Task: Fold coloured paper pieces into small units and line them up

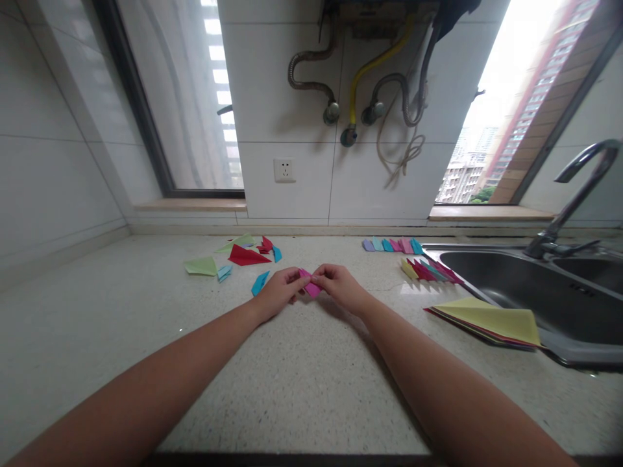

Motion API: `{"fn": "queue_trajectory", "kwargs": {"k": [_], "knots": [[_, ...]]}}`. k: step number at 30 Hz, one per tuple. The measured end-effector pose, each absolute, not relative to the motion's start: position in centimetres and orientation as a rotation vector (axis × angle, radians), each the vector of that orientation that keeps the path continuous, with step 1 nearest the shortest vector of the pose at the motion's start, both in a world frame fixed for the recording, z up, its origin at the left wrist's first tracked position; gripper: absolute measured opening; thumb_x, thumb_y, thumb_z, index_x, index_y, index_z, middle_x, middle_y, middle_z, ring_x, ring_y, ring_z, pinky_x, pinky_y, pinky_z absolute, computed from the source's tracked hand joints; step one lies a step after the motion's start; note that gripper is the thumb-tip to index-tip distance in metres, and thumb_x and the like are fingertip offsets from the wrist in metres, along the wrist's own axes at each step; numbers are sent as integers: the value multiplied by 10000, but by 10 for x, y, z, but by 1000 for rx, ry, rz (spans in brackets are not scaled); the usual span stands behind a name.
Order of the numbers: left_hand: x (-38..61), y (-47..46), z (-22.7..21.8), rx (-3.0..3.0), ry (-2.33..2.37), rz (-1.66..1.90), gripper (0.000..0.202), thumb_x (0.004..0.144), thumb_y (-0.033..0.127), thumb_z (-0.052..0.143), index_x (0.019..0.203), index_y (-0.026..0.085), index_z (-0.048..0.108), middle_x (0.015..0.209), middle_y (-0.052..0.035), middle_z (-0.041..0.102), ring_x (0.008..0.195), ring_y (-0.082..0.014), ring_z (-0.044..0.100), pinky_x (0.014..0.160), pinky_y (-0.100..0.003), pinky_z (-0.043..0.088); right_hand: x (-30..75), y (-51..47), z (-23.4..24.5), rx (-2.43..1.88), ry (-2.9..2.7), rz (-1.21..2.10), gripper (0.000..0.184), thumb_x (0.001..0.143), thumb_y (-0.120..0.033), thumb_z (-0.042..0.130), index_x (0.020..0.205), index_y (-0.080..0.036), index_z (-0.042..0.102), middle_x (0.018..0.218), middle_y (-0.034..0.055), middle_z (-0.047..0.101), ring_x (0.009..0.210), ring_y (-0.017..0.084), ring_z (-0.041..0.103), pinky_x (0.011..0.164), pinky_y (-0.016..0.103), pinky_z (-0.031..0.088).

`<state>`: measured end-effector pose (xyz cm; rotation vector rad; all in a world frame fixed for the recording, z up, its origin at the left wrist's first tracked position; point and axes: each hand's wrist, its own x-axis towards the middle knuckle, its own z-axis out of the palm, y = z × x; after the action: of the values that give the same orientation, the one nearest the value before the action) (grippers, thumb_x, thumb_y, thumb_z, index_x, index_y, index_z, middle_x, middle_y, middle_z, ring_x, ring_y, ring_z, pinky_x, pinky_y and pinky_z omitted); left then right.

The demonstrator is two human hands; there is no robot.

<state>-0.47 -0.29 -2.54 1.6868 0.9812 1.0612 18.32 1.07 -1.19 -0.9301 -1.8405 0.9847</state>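
A small folded piece of pink paper (313, 289) is pinched between my two hands, above the middle of the speckled countertop (292, 389). My left hand (280, 290) grips its left side with thumb and fingers. From the other side my right hand (337, 285) pinches the upper right edge. Just left of my left hand lies a folded blue paper (260, 283). Further left are a red folded paper (247, 255), a pale green one (201, 266) and a small light blue one (224, 273). Parts of the pink paper are hidden by my fingers.
Near the sink (487, 275) stands a row of small coloured folded papers (393, 246). In front of it lie more folded pieces (431, 270) and a stack of paper topped with yellow (491, 319). A faucet (555, 227) rises behind the sink; pipes (311, 84) hang on the wall.
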Motion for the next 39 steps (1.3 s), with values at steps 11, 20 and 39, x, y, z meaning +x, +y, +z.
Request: {"fn": "queue_trajectory", "kwargs": {"k": [11, 20, 39], "knots": [[-9, 1, -24, 1584, 908, 1204, 268, 822, 424, 632, 876, 162, 628, 791, -30, 645, 645, -113, 556, 527, -212, 432, 183, 11, -19, -938, -1888, 945, 234, 812, -377, 646, 852, -150, 683, 782, 38, 669, 664, 125, 534, 640, 266, 419], [-11, -2, -22, 1557, 959, 1160, 262, 768, 362, 691, 935, 167, 641, 823, -32, 664, 607, -100, 531, 496, -212, 415, 184, 8, -11, -978, -1820, 896, 253, 805, -380, 660, 865, -141, 715, 808, 68, 698, 710, 148, 575, 674, 280, 438], [-14, 0, -19, 1779, 1010, 1232, 246, 790, 400, 674, 879, 172, 652, 869, -42, 661, 831, -174, 602, 683, -266, 477, 178, 8, -18, -857, -1577, 1262, 307, 737, -423, 736, 866, -160, 643, 786, 68, 710, 635, 139, 638, 613, 291, 527]]}}
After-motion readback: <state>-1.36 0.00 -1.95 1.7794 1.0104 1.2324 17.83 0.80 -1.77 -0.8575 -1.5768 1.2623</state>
